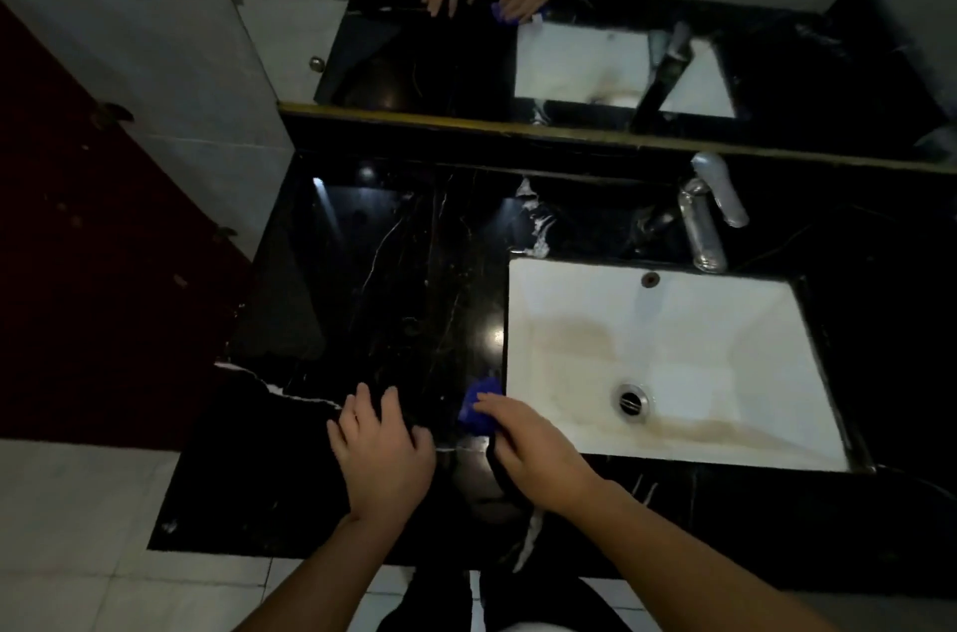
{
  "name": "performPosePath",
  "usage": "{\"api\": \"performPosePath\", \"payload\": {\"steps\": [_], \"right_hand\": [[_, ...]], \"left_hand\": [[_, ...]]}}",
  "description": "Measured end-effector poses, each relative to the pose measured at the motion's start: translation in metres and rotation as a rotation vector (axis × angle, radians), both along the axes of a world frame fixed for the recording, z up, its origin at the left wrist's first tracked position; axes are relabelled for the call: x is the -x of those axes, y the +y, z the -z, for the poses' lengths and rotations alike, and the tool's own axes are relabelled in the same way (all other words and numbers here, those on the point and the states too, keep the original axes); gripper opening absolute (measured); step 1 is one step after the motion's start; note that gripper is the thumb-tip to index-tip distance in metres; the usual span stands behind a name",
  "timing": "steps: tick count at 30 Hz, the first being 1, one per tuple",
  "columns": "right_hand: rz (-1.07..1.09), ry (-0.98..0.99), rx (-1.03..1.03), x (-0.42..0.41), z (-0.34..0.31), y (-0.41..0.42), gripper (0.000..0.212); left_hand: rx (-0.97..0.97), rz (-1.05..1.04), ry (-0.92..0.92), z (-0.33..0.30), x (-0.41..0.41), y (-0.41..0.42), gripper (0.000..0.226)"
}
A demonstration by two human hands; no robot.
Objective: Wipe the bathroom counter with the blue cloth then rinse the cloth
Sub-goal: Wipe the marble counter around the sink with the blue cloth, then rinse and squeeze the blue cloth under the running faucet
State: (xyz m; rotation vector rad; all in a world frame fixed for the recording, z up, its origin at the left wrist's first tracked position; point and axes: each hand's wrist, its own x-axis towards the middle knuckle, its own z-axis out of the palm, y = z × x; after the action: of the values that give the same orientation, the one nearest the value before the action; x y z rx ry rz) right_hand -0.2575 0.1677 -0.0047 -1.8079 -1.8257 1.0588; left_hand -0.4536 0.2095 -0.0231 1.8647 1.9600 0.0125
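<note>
Right hand [533, 450] pressing a blue cloth [479, 406] onto a black marble counter [393, 300], cloth bunched under and just beyond its fingertips, left hand [383, 455] flat beside it, white sink [663, 362] right of the fingers, chrome faucet [704, 222] beyond

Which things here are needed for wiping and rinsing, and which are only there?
Needed: blue cloth under the right hand; black counter; left hand resting flat on it; white sink; faucet.
Only there: mirror; dark red door; tiled floor.
</note>
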Motion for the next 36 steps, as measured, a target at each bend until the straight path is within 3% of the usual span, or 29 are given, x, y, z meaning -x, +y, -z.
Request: {"api": "performPosePath", "payload": {"steps": [4, 7, 10, 13, 16, 18, 21, 24, 26, 27, 29, 32, 34, 36], "right_hand": [[0.531, 0.23, 0.055, -0.027, -0.037, -0.013, 0.036], [0.78, 0.509, 0.06, -0.057, -0.064, -0.032, 0.029], [0.922, 0.727, 0.07, -0.088, -0.084, -0.042, 0.008], [1.026, 0.962, 0.08, -0.121, -0.097, -0.037, 0.007], [1.11, 1.274, 0.091, -0.155, -0.104, -0.035, 0.014], [1.123, 1.369, 0.088, -0.175, -0.108, -0.036, 0.014], [1.084, 1.217, 0.041, -0.209, -0.117, -0.04, 0.011], [0.864, 0.452, -0.135, -0.241, -0.115, -0.046, 0.013], [0.728, 0.124, -0.201, -0.26, -0.116, -0.053, 0.015], [0.708, 0.103, -0.194, -0.269, -0.118, -0.055, 0.018], [0.718, 0.243, -0.152, -0.282, -0.123, -0.062, 0.022], [0.72, 0.494, -0.033, -0.289, -0.132, -0.071, 0.047], [0.675, 0.526, 0.011, -0.286, -0.136, -0.074, 0.063], [0.66, 0.564, 0.039, -0.282, -0.136, -0.072, 0.065]], "left_hand": [[0.215, -0.086, -0.163, -0.028, -0.046, 0.03, 0.049], [0.404, -0.133, -0.588, -0.049, -0.093, 0.035, 0.042], [0.703, -0.229, -0.912, -0.068, -0.143, 0.021, 0.033], [0.902, -0.277, -1.131, -0.08, -0.189, 0.005, 0.044], [0.918, -0.419, -1.447, -0.099, -0.244, -0.013, 0.038], [0.886, -0.534, -1.586, -0.114, -0.28, -0.024, 0.027], [0.832, -0.626, -1.665, -0.134, -0.332, -0.037, 0.03], [0.74, -0.65, -1.657, -0.137, -0.363, -0.04, 0.045], [0.683, -0.618, -1.622, -0.141, -0.376, -0.043, 0.052], [0.648, -0.579, -1.576, -0.141, -0.382, -0.045, 0.05], [0.526, -0.508, -1.459, -0.143, -0.391, -0.047, 0.038], [0.41, -0.399, -1.298, -0.147, -0.396, -0.052, 0.053], [0.378, -0.37, -1.241, -0.149, -0.394, -0.052, 0.06], [0.383, -0.369, -1.215, -0.149, -0.389, -0.049, 0.064]]}}
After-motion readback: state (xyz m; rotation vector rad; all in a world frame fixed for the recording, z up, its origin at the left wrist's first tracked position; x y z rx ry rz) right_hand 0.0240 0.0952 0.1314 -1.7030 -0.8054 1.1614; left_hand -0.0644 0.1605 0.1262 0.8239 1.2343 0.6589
